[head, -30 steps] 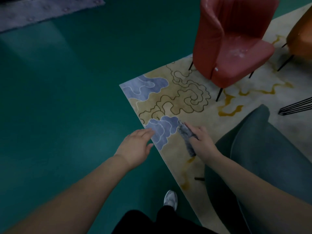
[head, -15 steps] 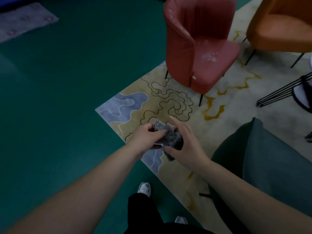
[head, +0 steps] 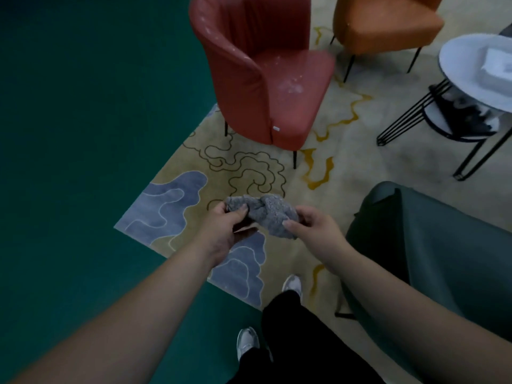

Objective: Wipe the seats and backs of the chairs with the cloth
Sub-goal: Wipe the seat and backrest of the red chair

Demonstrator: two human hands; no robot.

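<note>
My left hand [head: 224, 228] and right hand [head: 310, 227] each pinching an end of the crumpled grey cloth [head: 263, 213] held over the patterned rug [head: 249, 167], red chair [head: 266, 79] ahead with pale specks, possibly dust, on its seat, orange chair [head: 388, 23] beyond, grey chair [head: 443, 245] beside my right arm

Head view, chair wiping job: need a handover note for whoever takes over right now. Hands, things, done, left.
Left hand: pinches one end of the crumpled grey cloth.
Right hand: grips the other end; the cloth is held between both hands above the patterned rug, touching no chair.
Red upholstered chair: straight ahead, whitish specks on seat and back, so seemingly unwiped.
Orange upholstered chair: behind it, to the right.
Dark grey-green chair: beside the right arm.
Done: cloth in hand.
Left: probably the red chair first; the other chairs' state cannot be told.
</note>
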